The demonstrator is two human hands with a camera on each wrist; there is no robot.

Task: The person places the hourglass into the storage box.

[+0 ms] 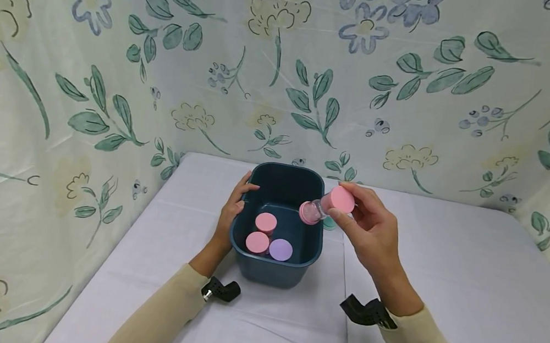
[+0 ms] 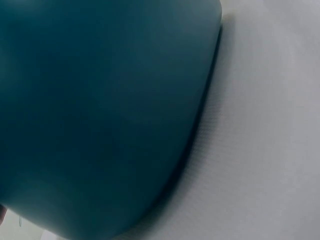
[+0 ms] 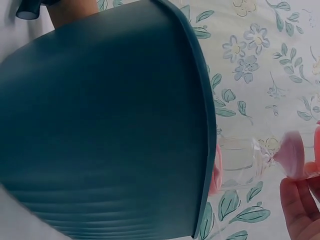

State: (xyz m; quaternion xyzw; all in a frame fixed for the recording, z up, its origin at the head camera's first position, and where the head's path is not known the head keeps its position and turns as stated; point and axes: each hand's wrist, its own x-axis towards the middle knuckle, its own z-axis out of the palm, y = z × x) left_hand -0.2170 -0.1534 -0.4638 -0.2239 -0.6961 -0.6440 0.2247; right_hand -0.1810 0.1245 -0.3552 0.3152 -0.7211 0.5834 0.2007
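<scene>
A pink-capped sand timer (image 1: 317, 210) is pinched by its upper cap between the thumb and fingers of my right hand (image 1: 374, 225). It tilts over the right rim of a dark blue plastic tub (image 1: 272, 273), its lower cap above the inside. In the right wrist view, the clear glass and narrow neck of the sand timer (image 3: 242, 160) show, with pink sand in the bulb nearer the hand. My left hand (image 1: 228, 216) grips the tub's left rim. Inside the tub stand two pink-capped pieces (image 1: 266, 222) and a purple-capped piece (image 1: 280, 250), their bodies mostly hidden.
A white cloth (image 1: 421, 252) covers the table under the tub. Part of a round green thing (image 1: 329, 223) shows between the tub's right side and my right hand. A floral curtain (image 1: 242, 102) hangs behind the table and along its sides.
</scene>
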